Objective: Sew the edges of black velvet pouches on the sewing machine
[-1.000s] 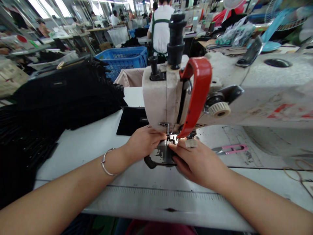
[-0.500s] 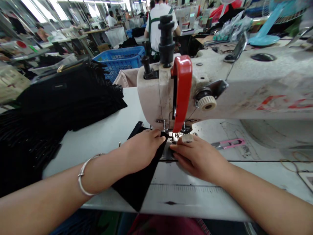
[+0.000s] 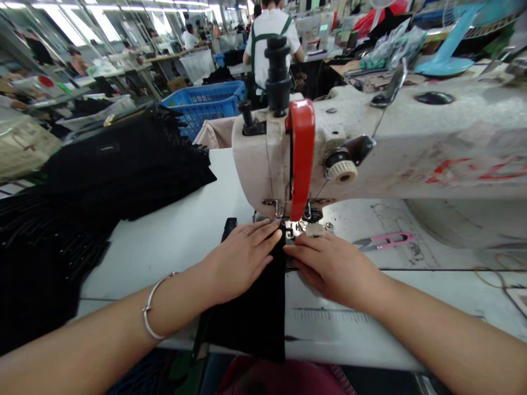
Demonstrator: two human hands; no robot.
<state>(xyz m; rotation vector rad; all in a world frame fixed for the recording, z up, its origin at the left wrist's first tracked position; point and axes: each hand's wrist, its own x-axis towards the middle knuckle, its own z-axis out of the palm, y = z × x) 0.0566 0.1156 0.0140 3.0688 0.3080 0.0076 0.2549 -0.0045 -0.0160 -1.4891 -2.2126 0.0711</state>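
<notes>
A piece of black fabric (image 3: 255,323) lies beneath the sewing machine's needle area, its straight right edge running toward me. My left hand (image 3: 245,258) rests flat on it with fingers stretched out, tips close to the presser foot (image 3: 290,229). Right of the foot, my right hand (image 3: 329,263) has its fingers bent and pressed together, with the tips at the fabric's edge. Whether anything is pinched there is hidden. A pale band (image 3: 315,230) wraps one right finger. The white sewing machine (image 3: 255,164) carries a red lever guard (image 3: 302,159).
Pink-handled thread snips (image 3: 387,240) lie right of my right hand. A large pile of black fabric pieces (image 3: 123,175) covers the table's left side. Behind the machine stand a blue crate (image 3: 201,104) and a person in a white shirt (image 3: 269,49). A light-blue fan stand (image 3: 447,63) is back right.
The black fabric has swung from slanted to straight, its near end moving right. My left hand has flattened and spread its fingers on it. My right hand stays nearly in place.
</notes>
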